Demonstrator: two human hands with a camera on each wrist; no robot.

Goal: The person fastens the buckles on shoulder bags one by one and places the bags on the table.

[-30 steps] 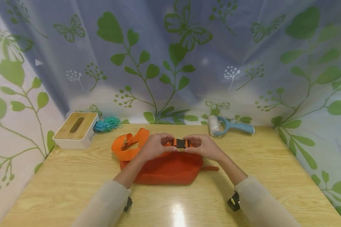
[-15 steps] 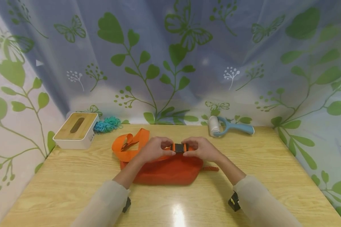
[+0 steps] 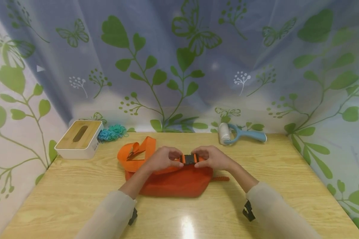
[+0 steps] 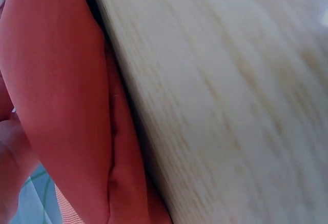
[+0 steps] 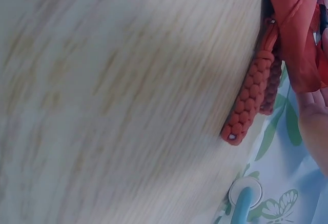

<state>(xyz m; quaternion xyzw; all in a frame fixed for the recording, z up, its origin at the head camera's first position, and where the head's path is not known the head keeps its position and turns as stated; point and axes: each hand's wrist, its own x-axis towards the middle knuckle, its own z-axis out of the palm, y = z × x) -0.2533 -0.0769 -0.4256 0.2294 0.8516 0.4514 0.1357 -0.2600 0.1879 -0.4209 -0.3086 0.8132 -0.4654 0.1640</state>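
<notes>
A red-orange waist bag [image 3: 176, 182] lies on the table in front of the person. Its black buckle [image 3: 189, 159] is joined, on an orange strap [image 3: 136, 165] that loops up at the bag's left. The left hand [image 3: 163, 159] pinches the strap at the buckle's left end between thumb and fingers. On the other end, the right hand [image 3: 213, 158] pinches in the same way. The left wrist view is filled mostly by the bag's fabric [image 4: 61, 80]. In the right wrist view a braided zipper pull [image 5: 248, 98] hangs from the bag's end; the buckle is mostly cut off there.
At the back left stands a white tissue box [image 3: 79, 139] with a wooden lid, beside a bundle of turquoise yarn [image 3: 112, 132]. A lint roller [image 3: 242, 133] with a blue handle lies at the back right. A patterned curtain [image 3: 179, 66] borders the table [image 3: 77, 192].
Both hands and the buckle have come slightly lower, toward the bag. The grip at each end of the buckle stays much the same, and the bag has hardly moved.
</notes>
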